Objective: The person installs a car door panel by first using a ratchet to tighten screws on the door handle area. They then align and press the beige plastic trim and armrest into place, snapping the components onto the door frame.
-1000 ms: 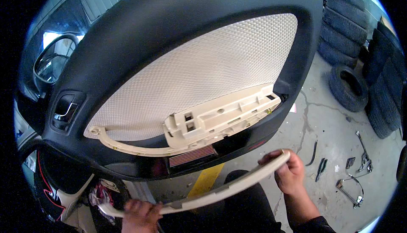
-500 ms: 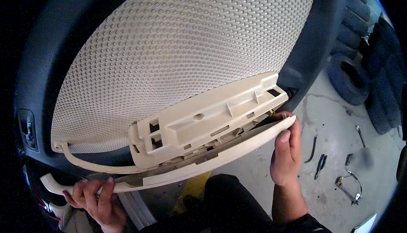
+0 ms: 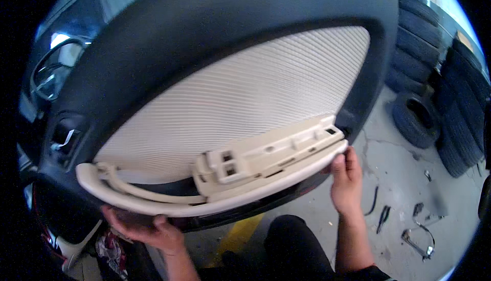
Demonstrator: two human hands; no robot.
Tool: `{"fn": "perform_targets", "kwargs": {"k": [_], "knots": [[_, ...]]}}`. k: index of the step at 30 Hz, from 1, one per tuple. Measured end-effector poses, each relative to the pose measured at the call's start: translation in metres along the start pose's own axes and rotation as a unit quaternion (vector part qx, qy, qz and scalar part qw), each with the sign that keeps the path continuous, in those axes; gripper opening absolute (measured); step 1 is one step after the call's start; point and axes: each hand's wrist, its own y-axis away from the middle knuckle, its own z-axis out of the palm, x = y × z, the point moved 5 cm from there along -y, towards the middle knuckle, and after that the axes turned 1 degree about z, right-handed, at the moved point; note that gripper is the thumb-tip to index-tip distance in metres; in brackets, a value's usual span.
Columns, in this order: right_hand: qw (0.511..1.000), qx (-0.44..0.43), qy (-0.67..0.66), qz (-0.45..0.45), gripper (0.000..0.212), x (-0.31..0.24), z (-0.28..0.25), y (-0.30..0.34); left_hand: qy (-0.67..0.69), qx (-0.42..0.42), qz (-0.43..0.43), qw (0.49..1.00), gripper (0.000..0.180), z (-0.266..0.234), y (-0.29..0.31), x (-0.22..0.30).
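A long, curved cream trim piece (image 3: 174,210) lies along the lower edge of the beige armrest base (image 3: 245,168) on a car door. Under its left stretch is my left hand (image 3: 148,231), palm up, fingers reaching along the underside and thumb apart, bearing it from below. The right end is gripped by my right hand (image 3: 346,184), thumb in front and fingers partly hidden behind. A thin curved beige bracket (image 3: 148,193) runs left from the armrest base, inside the trim's curve. Behind them is the door's pale ribbed insert (image 3: 245,86).
The dark door panel (image 3: 215,10) surrounds the insert, with a door-handle recess (image 3: 66,137) at left. A steering wheel (image 3: 43,76) shows beyond. Tyres (image 3: 417,115) stand at right. Pliers (image 3: 383,218) and metal parts (image 3: 419,242) lie on the grey floor.
The trim piece has come up against the armrest base, its left end rising most. My left hand has turned palm up beneath it. The view has shifted, showing more of the door.
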Motion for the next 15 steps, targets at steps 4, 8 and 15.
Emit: {"fn": "perform_targets", "kwargs": {"k": [4, 8, 15], "knots": [[0.987, 0.053, 0.132, 0.075, 0.056, 0.007, -0.014, 0.004, 0.196, -0.012, -0.284, 0.938, 0.088, 0.007, 0.035, -0.007], [0.996, 0.025, 0.09, -0.008, 0.047, 0.007, -0.02, 0.0, 0.399, -0.093, -0.33, 0.85, 0.067, 0.022, 0.037, 0.006], [1.0, 0.027, -0.008, -0.01, 0.053, 0.013, -0.03, -0.017, 0.441, -0.124, -0.343, 0.82, 0.075, 0.03, 0.028, 0.037]]}}
